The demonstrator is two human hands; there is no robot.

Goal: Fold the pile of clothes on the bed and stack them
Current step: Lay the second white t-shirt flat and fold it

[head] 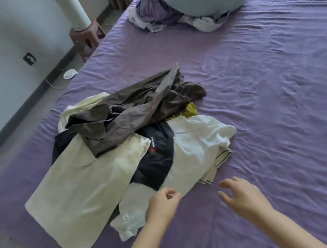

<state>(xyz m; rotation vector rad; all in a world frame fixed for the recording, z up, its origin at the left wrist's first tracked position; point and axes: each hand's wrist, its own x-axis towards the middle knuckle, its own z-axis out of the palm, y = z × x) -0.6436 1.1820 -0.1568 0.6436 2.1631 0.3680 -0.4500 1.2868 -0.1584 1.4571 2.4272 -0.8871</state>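
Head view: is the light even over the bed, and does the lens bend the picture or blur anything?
Head view: soft daylight, no glare; the purple sheet is paler towards its far end, with faint shadows in its wrinkles. Wide-angle lens bends the skirting at left. Both hands, left hand and right hand, look slightly soft; the clothes pile is fairly sharp.

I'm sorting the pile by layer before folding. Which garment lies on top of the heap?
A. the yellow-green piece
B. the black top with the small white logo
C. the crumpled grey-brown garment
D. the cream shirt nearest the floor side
C: the crumpled grey-brown garment is draped across the heap, overlapping the black top, the cream shirt and most of the yellow-green piece.
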